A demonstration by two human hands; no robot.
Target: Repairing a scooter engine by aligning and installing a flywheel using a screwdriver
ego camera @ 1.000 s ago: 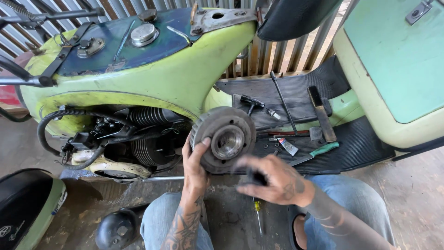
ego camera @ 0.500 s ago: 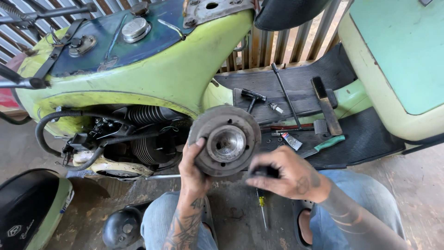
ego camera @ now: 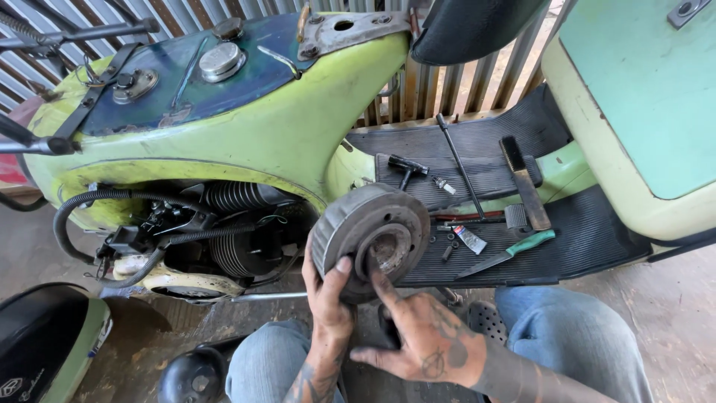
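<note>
While upright — left hand [ego camera: 328, 298] around flywheel [ego camera: 371, 240], perhaps.

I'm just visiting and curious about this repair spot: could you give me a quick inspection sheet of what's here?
Surface: black ribbed floor mat of the scooter, bearing loose tools.
Job's things: round grey metal drum, held up beside the exposed engine.
Clutter: green-handled knife, small tube, T-handle wrench, long rod.
Grips: left hand grips the drum's rim; right hand open, fingertip at the hub.
Cables: black hose looping by the engine.
Surroundings: green scooter body, corrugated metal wall, concrete floor.
</note>
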